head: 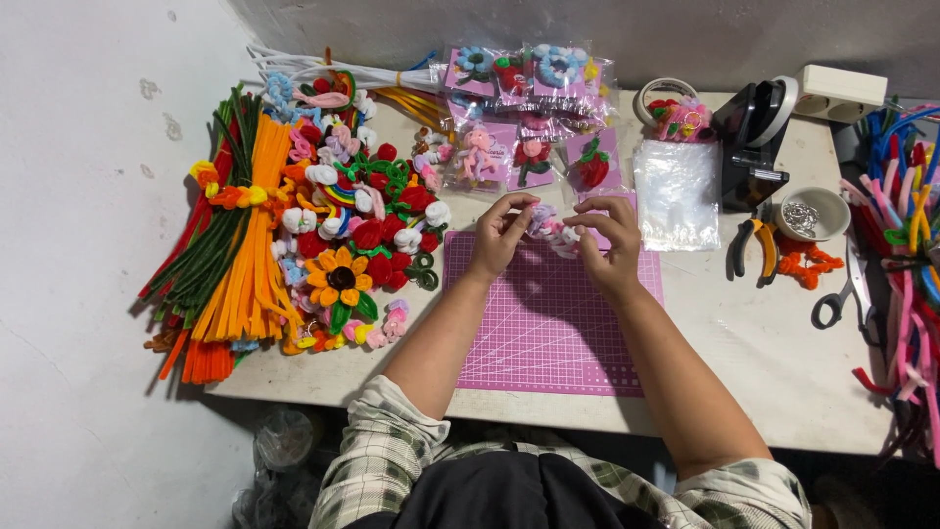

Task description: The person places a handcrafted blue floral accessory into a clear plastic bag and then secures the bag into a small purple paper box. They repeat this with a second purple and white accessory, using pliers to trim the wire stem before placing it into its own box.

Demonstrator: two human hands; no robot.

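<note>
Plaid sleeves (392, 446) rolled to the elbow sit closest to the lens, with both forearms reaching out over a pink cutting mat (548, 323) on the pale tabletop (774, 362). Above the mat's far edge the left hand (501, 233) and right hand (612, 238) meet, fingers curled in and pinching the two ends of a small white-and-pink pipe-cleaner piece (550, 229) held between them, just clear of the mat. Left of the mat lies a heap of finished pipe-cleaner flowers (364, 223), a sunflower (340, 278) among them, and beyond that a thick bundle of orange and green pipe cleaners (240, 245). Behind the hands, packaged ornaments in clear bags (529, 73) stand along the wall, and a stack of clear plastic bags (677, 193) lies just right of the mat. Further right are a black tape dispenser (752, 137), a small bowl of metal rings (811, 213), orange-handled pliers (756, 245), scissors (844, 292), and a tangle of pink, red and blue pipe cleaners (911, 245) at the tabletop's edge.
</note>
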